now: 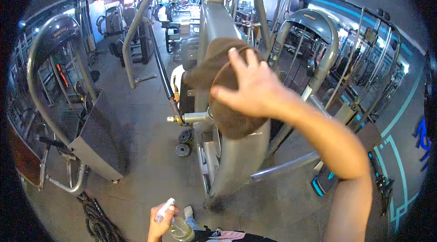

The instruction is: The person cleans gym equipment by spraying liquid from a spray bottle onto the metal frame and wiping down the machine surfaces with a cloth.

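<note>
My left hand (163,220), low in the view, grips a clear spray bottle (181,229) by its neck. The bottle has a white trigger head and holds pale yellowish liquid. Above it, my right hand (254,86) lies on a brown upholstered pad (239,126) of a grey exercise machine. Its fingers and thumb are spread, and motion blurs it. Part of the pad is hidden beneath the palm; I cannot tell whether a cloth is there. The machine's thick grey frame (244,160) runs down from the pad to the floor.
Grey lever arms (131,33) hang beside the frame. Cable machines stand left (63,32) and right (309,20). Two small weight plates (184,143) lie on the dark floor. A thick black rope (97,218) is at lower left. A metal bar (285,166) juts rightward.
</note>
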